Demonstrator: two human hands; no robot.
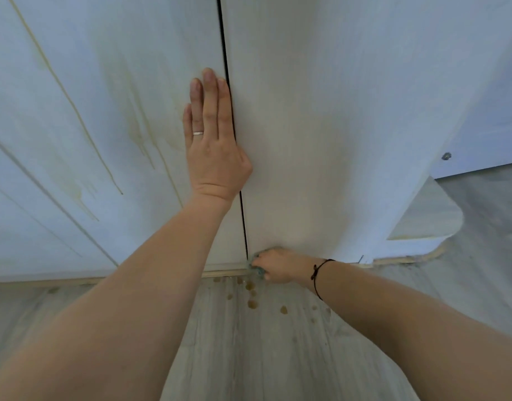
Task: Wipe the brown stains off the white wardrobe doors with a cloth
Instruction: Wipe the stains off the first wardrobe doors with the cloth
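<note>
Two white wardrobe doors fill the view, split by a dark vertical gap. The left door (104, 82) carries pale brown streaks (139, 131) running downward. My left hand (212, 140) presses flat against the left door's edge beside the gap, fingers straight, a ring on one finger. At the bottom of the right door (321, 125), my right hand (275, 267) grips a small teal cloth (256, 267) against the door's lower corner near the floor. Most of the cloth is hidden under my fingers.
Brown droplets (252, 303) spot the pale wood-look floor (263, 357) just below the cloth. A wooden strip (225, 273) runs along the door base. At the right, another white panel (480, 140) and a grey floor patch (480, 204).
</note>
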